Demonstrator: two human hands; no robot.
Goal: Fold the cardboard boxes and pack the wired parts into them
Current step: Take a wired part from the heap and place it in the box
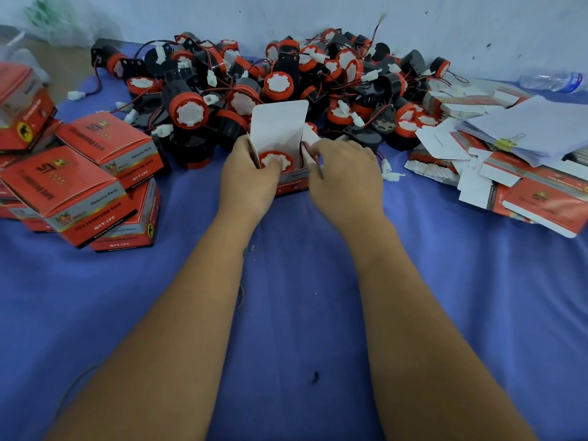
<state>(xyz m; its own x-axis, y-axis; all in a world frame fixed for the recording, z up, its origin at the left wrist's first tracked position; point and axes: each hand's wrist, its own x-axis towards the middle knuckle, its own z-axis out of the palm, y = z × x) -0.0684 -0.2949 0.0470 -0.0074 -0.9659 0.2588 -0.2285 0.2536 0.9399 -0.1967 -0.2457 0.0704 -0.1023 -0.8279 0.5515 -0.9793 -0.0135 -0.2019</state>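
One open box [288, 183] sits between my hands on the blue-covered bench [286, 313], its white lid flap [280, 122] standing upright at the far side. My left hand [246, 179] grips the box's left wall, its thumb pressing the wired part [274, 160] already seated inside, red rim and white face upward. My right hand [345, 176] pinches the right side flap. I judge the card light and easily creased, best held by its walls; the part looks rigid plastic, its thin wire prone to snagging. Just beyond my hands lies the heap of loose parts [286, 78]; finished boxes [82, 179] stack to my left, flat blanks [509, 173] to my right.
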